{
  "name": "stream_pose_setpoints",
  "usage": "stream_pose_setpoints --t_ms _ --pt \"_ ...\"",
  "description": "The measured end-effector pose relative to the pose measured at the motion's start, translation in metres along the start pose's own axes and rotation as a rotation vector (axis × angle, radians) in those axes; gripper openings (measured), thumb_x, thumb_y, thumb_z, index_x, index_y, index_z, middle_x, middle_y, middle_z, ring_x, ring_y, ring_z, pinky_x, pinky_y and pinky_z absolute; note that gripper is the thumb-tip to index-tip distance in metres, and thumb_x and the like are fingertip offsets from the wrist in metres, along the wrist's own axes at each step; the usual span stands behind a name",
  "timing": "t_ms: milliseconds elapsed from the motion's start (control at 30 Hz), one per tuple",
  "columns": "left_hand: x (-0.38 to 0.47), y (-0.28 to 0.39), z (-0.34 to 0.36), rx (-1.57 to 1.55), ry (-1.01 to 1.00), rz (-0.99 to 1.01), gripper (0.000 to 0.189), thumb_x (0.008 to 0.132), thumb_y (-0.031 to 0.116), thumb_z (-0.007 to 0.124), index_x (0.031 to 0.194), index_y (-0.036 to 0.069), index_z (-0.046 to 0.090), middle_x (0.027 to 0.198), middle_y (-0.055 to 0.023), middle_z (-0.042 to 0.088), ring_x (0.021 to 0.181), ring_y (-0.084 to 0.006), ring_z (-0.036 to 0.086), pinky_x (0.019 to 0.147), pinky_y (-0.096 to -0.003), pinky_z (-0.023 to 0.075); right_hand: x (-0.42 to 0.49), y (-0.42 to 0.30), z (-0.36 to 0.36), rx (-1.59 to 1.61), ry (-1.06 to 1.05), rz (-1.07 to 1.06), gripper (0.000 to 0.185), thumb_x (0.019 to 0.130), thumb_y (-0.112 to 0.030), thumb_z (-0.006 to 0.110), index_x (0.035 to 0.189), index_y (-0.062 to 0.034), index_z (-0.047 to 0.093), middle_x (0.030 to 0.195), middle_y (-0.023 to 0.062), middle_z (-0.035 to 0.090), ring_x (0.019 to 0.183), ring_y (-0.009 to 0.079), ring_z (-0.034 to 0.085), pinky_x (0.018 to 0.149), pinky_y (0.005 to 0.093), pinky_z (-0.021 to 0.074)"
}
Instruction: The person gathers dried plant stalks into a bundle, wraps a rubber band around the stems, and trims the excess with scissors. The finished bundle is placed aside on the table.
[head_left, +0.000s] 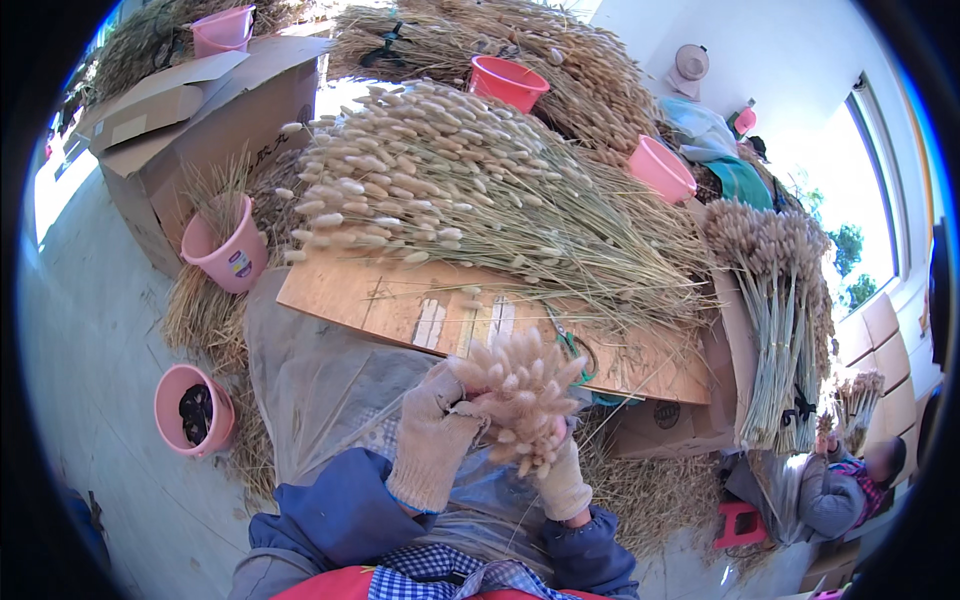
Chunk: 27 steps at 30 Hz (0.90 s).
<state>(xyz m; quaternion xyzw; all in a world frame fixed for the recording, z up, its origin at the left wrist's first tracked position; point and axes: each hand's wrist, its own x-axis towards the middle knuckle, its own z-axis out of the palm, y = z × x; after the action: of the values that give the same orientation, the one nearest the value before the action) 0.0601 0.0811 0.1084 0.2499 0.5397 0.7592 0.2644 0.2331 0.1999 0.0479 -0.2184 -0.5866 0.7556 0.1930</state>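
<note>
A bunch of dried bunny-tail grass heads (517, 397) is between my two hands, above my lap. My left hand (439, 435), in a knitted work glove, touches the heads with its fingers bent; whether it grips any stem cannot be told. Under the heads, my gloved right hand (564, 472) is closed round the bunch, whose stems are mostly hidden. Just beyond lies a wooden board (352, 292) with a pair of green-handled scissors (576, 356) near its edge. A large heap of loose bunny-tail grass (450, 172) covers the board's far part.
Pink buckets (236, 259) stand at the left, one holding stems. A large cardboard box (202, 127) is behind them. Tied bundles (780, 322) stand at the right, and a co-worker (832, 487) sits beyond near a red stool (739, 525). Plastic sheeting (300, 375) covers my lap.
</note>
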Motion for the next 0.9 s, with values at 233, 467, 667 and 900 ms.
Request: stream_pose_setpoints --t_ms 233,467,667,900 --pt "0.004 -0.01 0.0 0.066 -0.006 0.11 0.018 0.077 -0.003 0.067 0.094 0.0 0.067 0.092 -0.0099 0.064 0.084 -0.0195 0.063 0.075 -0.0304 0.0505 -0.001 0.009 0.0 0.082 0.063 -0.006 0.033 0.1 -0.012 0.05 0.131 -0.001 0.045 0.112 0.0109 0.064 0.082 0.0163 0.069 0.053 0.024 0.0549" --pt "0.001 -0.016 0.002 0.144 -0.047 0.136 0.015 0.076 0.001 0.072 0.089 0.002 0.067 0.089 -0.0124 0.064 0.078 -0.0257 0.066 0.069 -0.0328 0.0517 -0.005 0.007 -0.004 -0.168 0.03 0.017 0.034 0.1 -0.009 0.051 0.132 -0.002 0.044 0.11 0.0095 0.065 0.074 0.0134 0.067 0.052 0.0229 0.053" --pt "-0.003 -0.023 0.002 0.185 -0.079 0.076 0.014 0.08 0.005 0.076 0.091 0.0 0.067 0.101 -0.0092 0.066 0.091 -0.016 0.064 0.077 -0.0293 0.0522 -0.002 0.01 -0.002 -0.166 0.054 0.017 0.034 0.099 -0.008 0.053 0.132 -0.0035 0.044 0.106 0.0079 0.066 0.07 0.0114 0.065 0.053 0.0225 0.0515" --pt "-0.002 -0.019 0.002 0.077 -0.137 0.064 0.023 0.08 0.004 0.078 0.1 0.001 0.065 0.098 -0.0046 0.062 0.082 -0.0115 0.06 0.068 -0.0244 0.0486 -0.006 -0.002 -0.001 -0.125 0.106 0.001 0.037 0.1 -0.012 0.054 0.134 -0.0023 0.044 0.111 0.0109 0.066 0.077 0.0138 0.068 0.053 0.0208 0.0526"
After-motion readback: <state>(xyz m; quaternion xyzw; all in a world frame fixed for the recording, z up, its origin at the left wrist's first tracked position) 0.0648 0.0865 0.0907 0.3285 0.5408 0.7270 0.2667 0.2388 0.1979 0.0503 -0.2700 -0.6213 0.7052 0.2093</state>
